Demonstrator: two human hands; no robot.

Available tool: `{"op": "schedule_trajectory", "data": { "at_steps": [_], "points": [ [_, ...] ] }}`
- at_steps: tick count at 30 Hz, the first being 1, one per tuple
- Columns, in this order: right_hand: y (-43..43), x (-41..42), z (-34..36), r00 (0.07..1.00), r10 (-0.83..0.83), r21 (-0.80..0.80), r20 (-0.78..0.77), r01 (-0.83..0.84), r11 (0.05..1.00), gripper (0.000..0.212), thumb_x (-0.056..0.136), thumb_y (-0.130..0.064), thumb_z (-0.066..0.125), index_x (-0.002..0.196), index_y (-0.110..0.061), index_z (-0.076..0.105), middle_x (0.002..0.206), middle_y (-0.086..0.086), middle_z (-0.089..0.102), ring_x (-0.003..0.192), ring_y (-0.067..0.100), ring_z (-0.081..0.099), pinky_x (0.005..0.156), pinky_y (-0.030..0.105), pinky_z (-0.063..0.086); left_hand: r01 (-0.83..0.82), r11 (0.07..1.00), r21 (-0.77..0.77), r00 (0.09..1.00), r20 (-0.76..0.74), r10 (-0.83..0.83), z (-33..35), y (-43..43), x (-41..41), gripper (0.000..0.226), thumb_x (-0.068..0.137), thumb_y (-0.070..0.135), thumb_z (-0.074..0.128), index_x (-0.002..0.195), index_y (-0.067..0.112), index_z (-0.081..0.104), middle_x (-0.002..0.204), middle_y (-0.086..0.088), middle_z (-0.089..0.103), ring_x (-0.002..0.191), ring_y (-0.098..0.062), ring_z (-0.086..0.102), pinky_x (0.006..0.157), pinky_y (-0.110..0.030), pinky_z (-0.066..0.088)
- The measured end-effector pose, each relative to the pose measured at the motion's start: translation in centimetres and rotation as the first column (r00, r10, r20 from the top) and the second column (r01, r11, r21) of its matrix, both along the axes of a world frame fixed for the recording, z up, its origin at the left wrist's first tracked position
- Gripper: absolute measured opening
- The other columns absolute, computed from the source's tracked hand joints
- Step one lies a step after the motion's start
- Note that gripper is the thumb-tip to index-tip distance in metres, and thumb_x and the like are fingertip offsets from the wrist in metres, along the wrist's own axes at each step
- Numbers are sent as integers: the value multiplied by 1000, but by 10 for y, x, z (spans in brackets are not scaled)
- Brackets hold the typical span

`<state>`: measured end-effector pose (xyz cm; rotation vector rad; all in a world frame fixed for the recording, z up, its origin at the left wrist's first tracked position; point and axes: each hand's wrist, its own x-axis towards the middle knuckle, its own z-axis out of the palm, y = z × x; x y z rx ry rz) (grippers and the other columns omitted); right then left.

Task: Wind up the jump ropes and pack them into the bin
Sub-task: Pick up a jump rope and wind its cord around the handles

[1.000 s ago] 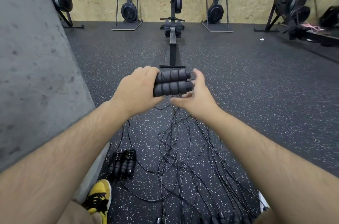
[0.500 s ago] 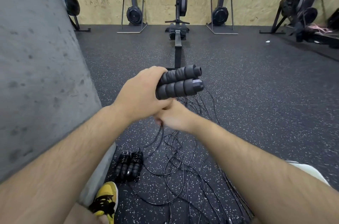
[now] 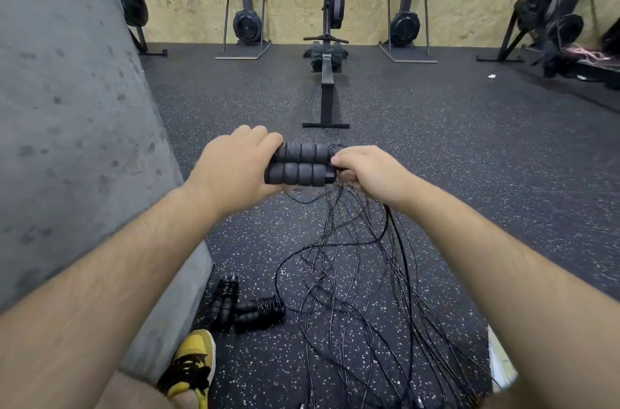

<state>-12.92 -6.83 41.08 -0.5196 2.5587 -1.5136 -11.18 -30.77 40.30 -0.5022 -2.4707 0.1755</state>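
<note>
My left hand (image 3: 235, 163) grips two black ribbed foam jump rope handles (image 3: 302, 163), held side by side and level in front of me. My right hand (image 3: 365, 172) is closed on the thin black cord at the right end of the handles. From there the cord hangs down into a loose tangle of several black cords (image 3: 362, 281) spread on the floor. Two wound-up jump ropes (image 3: 245, 306) lie on the floor near my foot. A white edge (image 3: 500, 365) shows at lower right; I cannot tell whether it is the bin.
A grey concrete wall (image 3: 67, 123) stands close on my left. My yellow and black shoe (image 3: 191, 365) is at the bottom. A rowing machine (image 3: 327, 49) stretches ahead, with more gym machines along the plywood back wall. The floor is speckled black rubber.
My right hand came up from under the handles to their right end and closed on the cord. The handles levelled out. One wound rope on the floor now lies turned sideways.
</note>
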Motion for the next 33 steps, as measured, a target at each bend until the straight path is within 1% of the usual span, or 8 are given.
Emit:
{"op": "schedule_trajectory", "data": {
  "at_steps": [2, 5, 8, 12, 15, 18, 23, 33],
  "points": [
    [-5, 1, 0, 998, -51, 35, -46, 52, 998, 37, 98, -38, 54, 64, -21, 50, 48, -19, 45, 46, -2, 41, 57, 27, 28, -1, 1000, -9, 1000, -15, 1, 0, 1, -3, 59, 75, 65, 66, 105, 15, 59, 94, -6, 58, 87, -33, 59, 62, -40, 48],
    [-6, 2, -9, 982, -56, 176, -182, 88, 980, 43, 88, -62, 59, 87, -20, 65, 61, -18, 49, 59, 2, 46, 63, 28, 36, 3, 1000, -8, 999, -36, -4, -3, 3, -5, 62, 72, 67, 69, 101, 13, 59, 90, -6, 58, 83, -33, 59, 59, -40, 47],
    [-7, 1, -12, 972, -54, 193, -230, 100, 976, 40, 88, -57, 63, 104, -21, 67, 64, -17, 48, 58, 0, 45, 64, 27, 37, -39, 999, -1, 999, 6, 39, -7, 5, -5, 80, 68, 85, 56, 106, 14, 58, 94, -3, 57, 88, -29, 59, 61, -38, 46],
    [-6, 3, -7, 964, -76, 167, -256, 121, 978, 31, 89, -51, 67, 87, -21, 61, 62, -13, 47, 55, 4, 43, 60, 28, 35, -54, 998, 37, 998, 33, 53, -9, 7, -4, 103, 72, 93, 42, 142, 18, 47, 109, -3, 60, 99, -29, 61, 67, -41, 52],
    [-4, 5, -5, 952, -96, 184, -290, 154, 971, 33, 88, -51, 69, 78, -24, 53, 65, -13, 47, 58, 4, 44, 57, 26, 32, -23, 998, 63, 999, 34, 21, -12, 8, -4, 100, 77, 93, 35, 154, 29, 35, 109, -1, 58, 98, -28, 61, 65, -41, 53],
    [-4, 8, -4, 940, -120, 230, -320, 200, 952, 36, 87, -54, 68, 89, -19, 62, 71, -11, 55, 64, 7, 51, 59, 28, 36, -33, 998, 45, 999, 2, 33, -13, 8, -5, 94, 78, 90, 32, 152, 32, 41, 102, 0, 57, 92, -27, 60, 60, -37, 50],
    [-4, 14, 0, 901, -88, 349, -424, 253, 903, 35, 88, -54, 67, 93, -19, 63, 79, -5, 62, 79, 19, 58, 70, 33, 46, -28, 1000, 8, 999, -24, 28, -15, 10, -7, 88, 78, 89, 35, 144, 32, 51, 94, 0, 56, 84, -25, 60, 56, -33, 46],
    [-14, 28, 14, 824, -16, 524, -566, 375, 765, 34, 94, -50, 58, 106, -18, 59, 106, 2, 64, 101, 26, 59, 71, 33, 38, -42, 999, 3, 999, 7, 42, -9, 16, -5, 68, 78, 87, 47, 125, 39, 56, 87, 5, 52, 82, -22, 57, 55, -28, 40]
  ]
}}
